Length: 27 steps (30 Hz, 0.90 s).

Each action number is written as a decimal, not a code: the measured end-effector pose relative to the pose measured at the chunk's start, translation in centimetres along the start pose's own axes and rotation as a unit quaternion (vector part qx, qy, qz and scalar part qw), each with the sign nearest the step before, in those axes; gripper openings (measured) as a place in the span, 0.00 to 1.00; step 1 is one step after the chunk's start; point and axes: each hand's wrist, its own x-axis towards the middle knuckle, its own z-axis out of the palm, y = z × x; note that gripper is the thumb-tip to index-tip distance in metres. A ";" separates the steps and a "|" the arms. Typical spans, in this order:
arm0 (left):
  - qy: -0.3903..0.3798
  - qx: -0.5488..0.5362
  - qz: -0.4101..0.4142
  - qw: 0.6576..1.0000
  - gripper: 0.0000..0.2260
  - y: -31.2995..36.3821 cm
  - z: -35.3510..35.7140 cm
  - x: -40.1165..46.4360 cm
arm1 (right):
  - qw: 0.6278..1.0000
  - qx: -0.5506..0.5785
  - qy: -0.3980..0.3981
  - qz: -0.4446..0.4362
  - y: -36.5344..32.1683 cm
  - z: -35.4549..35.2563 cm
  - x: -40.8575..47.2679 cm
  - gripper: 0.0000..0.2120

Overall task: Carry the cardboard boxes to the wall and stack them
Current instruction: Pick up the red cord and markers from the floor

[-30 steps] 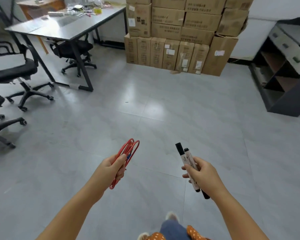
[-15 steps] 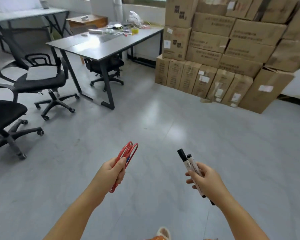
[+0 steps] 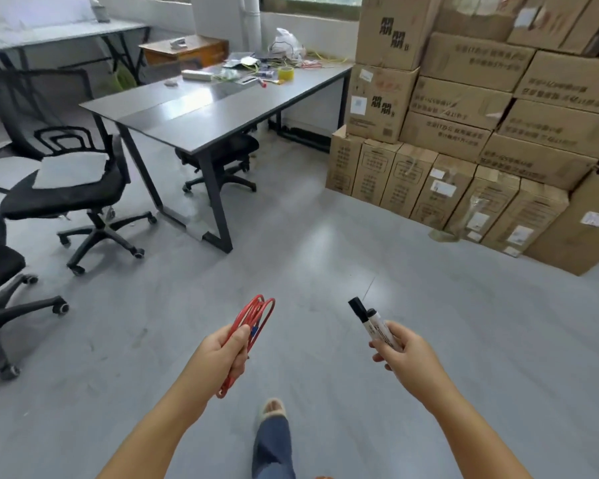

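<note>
Both grips were busy: our left hand [image 3: 227, 350] clamped a red cable coil [image 3: 253, 318], our right hand [image 3: 403, 352] pinched two markers [image 3: 369, 323]. We judged these needed putting on the bench [image 3: 201, 115] first; cardboard boxes [image 3: 464, 133] stood stacked ahead-right of the right grip.

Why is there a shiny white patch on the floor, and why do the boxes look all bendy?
Head view: the gray floor mirrors daylight, probably from the window behind the desk, as a pale glare patch; the wide-angle lens makes the cardboard boxes lean and curve near the edge, and their print is slightly blurred.
</note>
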 end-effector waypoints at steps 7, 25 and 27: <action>-0.037 0.058 0.047 0.997 0.13 9.6 -4.6 18.2 | 0.999 0.023 0.038 0.016 -8.1 -0.2 14.8 0.14; 0.041 0.016 0.035 0.998 0.15 23.2 -2.0 57.3 | 0.998 -0.051 -0.022 -0.011 -19.0 -8.7 58.6 0.09; 0.050 0.008 0.045 0.998 0.16 25.3 -1.5 61.3 | 0.997 -0.065 -0.023 -0.021 -20.9 -10.4 63.2 0.08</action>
